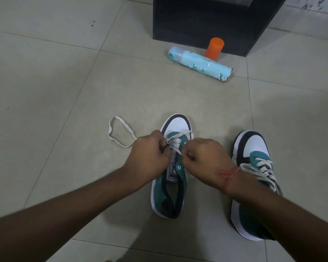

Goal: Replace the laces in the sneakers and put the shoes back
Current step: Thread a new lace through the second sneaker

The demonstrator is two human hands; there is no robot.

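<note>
From the head camera, the task looks roughly half done. The right sneaker (254, 178), at about 4 o'clock in the view, is laced all the way up and stands on the tiled floor (64, 82). The left sneaker (171, 167), at about 6 o'clock, carries the white lace (175, 142) through only its front eyelets; the eyelets nearer the tongue label are bare. The left hand (150, 152) pinches the lace at the shoe's left edge, fingers curled on it, and a loose length loops away over the floor toward 9 o'clock. The right hand (203, 156) pinches the other end at the right row of eyelets, though the fingertips are partly hidden, so the exact hold is probably a thumb-and-finger pinch. Threading, tying and putting both shoes back remain.

At 1 o'clock, well apart from the shoes, a pale blue spray can (199, 63) lies on its side, an orange cylinder (214, 48) upright just behind it, before a dark cabinet (206, 21). Nothing blocks the lacing.
</note>
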